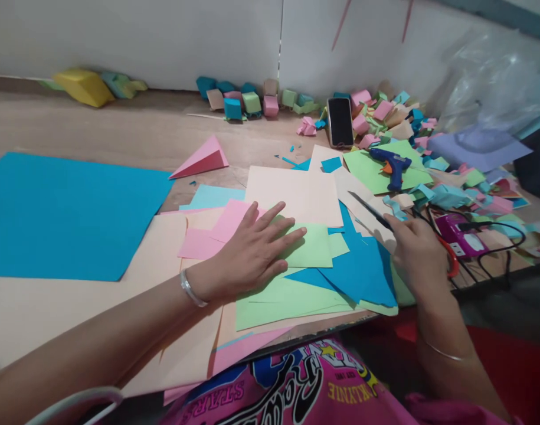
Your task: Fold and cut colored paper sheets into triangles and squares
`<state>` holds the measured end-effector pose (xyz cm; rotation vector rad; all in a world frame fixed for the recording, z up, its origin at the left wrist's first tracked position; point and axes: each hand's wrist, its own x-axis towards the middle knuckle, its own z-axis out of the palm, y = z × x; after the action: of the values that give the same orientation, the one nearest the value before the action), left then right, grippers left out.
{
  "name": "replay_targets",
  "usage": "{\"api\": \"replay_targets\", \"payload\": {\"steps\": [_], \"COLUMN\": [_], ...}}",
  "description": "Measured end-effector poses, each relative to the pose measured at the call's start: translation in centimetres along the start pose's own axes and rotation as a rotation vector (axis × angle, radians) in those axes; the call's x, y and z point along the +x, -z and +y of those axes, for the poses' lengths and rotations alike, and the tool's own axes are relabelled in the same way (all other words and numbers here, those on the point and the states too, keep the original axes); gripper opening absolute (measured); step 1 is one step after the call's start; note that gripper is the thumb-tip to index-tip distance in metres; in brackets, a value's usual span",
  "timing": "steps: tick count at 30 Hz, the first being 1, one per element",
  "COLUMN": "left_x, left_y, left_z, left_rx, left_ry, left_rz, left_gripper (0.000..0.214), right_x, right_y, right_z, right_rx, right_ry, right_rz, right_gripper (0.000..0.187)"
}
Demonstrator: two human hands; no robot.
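Note:
My left hand (256, 254) lies with its fingers spread on a green paper piece (311, 251) and a pink paper piece (199, 243). Just beyond the fingertips is a cream paper sheet (294, 192). In my right hand (418, 254) is a pair of scissors (369, 209), blades pointing up and to the left, with an orange-red handle showing behind the hand. The blades look closed and hover over cream paper. Blue paper (362, 271) and a larger green sheet (291, 301) lie between my hands.
A large blue sheet (70, 218) and a folded pink paper (203, 158) lie left. Paper cubes (252, 103) line the wall. A phone (340, 123), a blue glue gun (393, 165), a purple power socket (460, 236) with cables, and a heap of paper boxes (385, 112) sit right.

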<state>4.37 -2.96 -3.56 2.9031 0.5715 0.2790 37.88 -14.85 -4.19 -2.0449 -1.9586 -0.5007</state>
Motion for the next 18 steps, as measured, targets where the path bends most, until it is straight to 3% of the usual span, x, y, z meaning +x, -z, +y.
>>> {"api": "replay_targets", "payload": {"steps": [2, 4, 6, 18], "left_x": [-0.1, -0.2, -0.3, -1.1], "left_y": [0.1, 0.2, 0.2, 0.6], "left_z": [0.1, 0.2, 0.2, 0.5], "left_rx": [-0.004, -0.006, 0.007, 0.168], "left_ry": [0.002, 0.006, 0.010, 0.131], "left_rz": [0.013, 0.031, 0.052, 0.117], "left_gripper": [0.051, 0.049, 0.049, 0.047], "right_x": [-1.1, -2.1, -2.9, -1.5], "right_y": [1.6, 2.8, 3.2, 1.0], "right_z": [-0.4, -1.0, -1.5, -2.6], "right_rx": [0.224, 0.436, 0.528, 0.355], "right_ry": [0.021, 0.079, 0.125, 0.216], "right_rz": [-0.054, -0.187, -0.280, -0.273], "right_gripper": [0.050, 0.051, 0.046, 0.041]}}
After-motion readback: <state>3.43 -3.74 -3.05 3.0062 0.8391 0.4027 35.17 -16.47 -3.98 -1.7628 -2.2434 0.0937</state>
